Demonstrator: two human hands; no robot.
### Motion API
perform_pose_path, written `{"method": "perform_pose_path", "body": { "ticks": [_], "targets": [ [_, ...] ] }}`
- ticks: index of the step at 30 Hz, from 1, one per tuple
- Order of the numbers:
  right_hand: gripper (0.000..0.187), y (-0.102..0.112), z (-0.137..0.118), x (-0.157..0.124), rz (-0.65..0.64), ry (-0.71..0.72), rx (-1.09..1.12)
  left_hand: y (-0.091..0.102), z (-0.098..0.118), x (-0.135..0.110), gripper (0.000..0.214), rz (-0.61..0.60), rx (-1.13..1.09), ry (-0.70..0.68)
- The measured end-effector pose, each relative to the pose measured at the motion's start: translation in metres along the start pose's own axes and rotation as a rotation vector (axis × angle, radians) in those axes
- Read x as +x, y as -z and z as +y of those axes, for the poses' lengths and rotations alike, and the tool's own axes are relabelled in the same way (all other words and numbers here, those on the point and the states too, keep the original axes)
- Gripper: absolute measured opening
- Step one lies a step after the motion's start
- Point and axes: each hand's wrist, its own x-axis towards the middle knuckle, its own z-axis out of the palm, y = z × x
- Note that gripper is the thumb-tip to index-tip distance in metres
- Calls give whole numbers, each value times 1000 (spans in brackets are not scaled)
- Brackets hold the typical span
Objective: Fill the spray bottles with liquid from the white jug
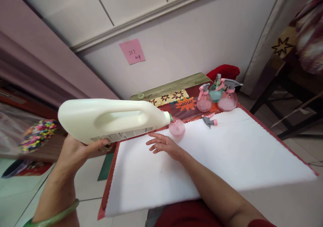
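My left hand [78,149] grips a large pale cream jug [80,119] from below, holding it nearly on its side. The jug's spout points right, at the neck of a small pink bottle [177,129] that stands on the white table mat without a spray top. Whether liquid is flowing cannot be made out. My right hand [164,144] is open below the jug's neck, fingers stretched out beside the pink bottle. A grey and pink trigger sprayer head [209,121] lies on the mat to the right of that bottle.
Two pink spray bottles [204,102] and a green one [216,94] stand at the table's back right. A small pale green cap [140,95] sits at the back left. The wall [176,48] rises behind; a dark stool [275,102] is on the right.
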Motion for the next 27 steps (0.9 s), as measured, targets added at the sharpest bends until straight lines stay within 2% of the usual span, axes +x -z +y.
{"method": "perform_pose_path", "body": {
  "ticks": [9, 27],
  "targets": [
    [71, 1, 1, 0, -8, 3, -4, 1, 5, 4, 61, -21, 11, -62],
    [71, 0, -2, 0, -1, -3, -10, 2, 11, 8, 57, -13, 48, -88]
  ]
}}
